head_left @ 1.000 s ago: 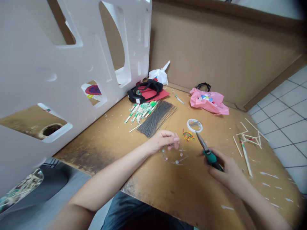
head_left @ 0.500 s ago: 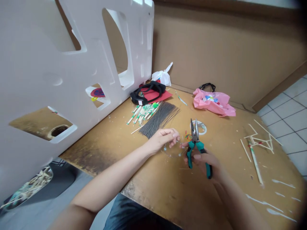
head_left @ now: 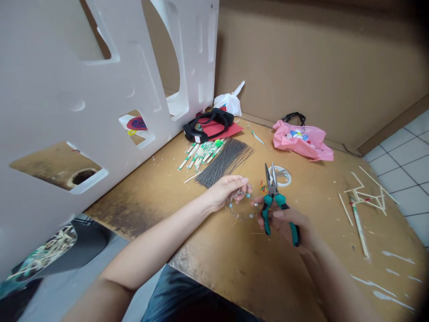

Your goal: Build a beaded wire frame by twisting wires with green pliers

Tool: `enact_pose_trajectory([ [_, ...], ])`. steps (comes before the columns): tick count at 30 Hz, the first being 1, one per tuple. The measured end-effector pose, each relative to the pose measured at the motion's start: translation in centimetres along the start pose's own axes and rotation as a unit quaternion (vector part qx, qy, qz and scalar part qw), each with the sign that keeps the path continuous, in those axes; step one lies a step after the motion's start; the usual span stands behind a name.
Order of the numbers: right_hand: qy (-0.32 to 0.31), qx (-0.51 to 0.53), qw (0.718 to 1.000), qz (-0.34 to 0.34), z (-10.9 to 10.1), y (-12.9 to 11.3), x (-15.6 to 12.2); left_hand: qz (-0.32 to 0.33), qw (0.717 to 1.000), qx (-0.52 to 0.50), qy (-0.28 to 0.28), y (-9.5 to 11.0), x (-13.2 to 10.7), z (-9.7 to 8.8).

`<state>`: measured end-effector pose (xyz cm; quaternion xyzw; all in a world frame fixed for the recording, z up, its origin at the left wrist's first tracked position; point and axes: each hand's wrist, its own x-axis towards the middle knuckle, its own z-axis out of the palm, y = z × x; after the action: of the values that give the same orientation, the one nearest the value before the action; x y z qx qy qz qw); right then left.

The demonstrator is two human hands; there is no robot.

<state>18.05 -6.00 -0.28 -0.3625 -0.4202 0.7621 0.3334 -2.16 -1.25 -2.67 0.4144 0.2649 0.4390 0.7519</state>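
My left hand pinches a thin wire ring with small beads just above the brown table. My right hand grips green-handled needle-nose pliers, jaws slightly apart and pointing away from me, right beside the ring. A finger of the right hand touches the ring's right side. Behind the pliers lie coloured rubber bands and a white tape roll.
A bundle of grey wires and green-tipped sticks lie beyond my left hand. A large white foam block stands at the left. A black strap on red paper, a pink bag and loose wooden sticks sit farther off.
My right hand swung the pliers from pointing at the tape roll to upright beside the wire ring. The ring has risen slightly in my left fingers.
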Motion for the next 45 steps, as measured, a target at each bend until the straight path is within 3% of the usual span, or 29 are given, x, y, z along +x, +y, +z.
enact_pose_trajectory([
  [11,-0.028,0.058,0.998,0.029,0.2,-0.2,0.3,-0.127,0.978,-0.166,0.026,-0.5,0.5,-0.6],
  [29,0.030,0.080,0.995,0.046,0.6,-0.8,-0.4,-0.075,0.988,-0.131,0.039,-1.0,0.5,-0.1],
  [37,0.036,0.075,0.995,0.054,0.3,-0.1,-0.8,-0.058,0.991,-0.118,-0.009,-1.7,0.4,-0.1],
  [45,0.032,0.042,0.997,0.048,0.4,-0.2,-1.4,-0.045,0.995,-0.086,-0.009,-1.8,0.6,-0.3],
])
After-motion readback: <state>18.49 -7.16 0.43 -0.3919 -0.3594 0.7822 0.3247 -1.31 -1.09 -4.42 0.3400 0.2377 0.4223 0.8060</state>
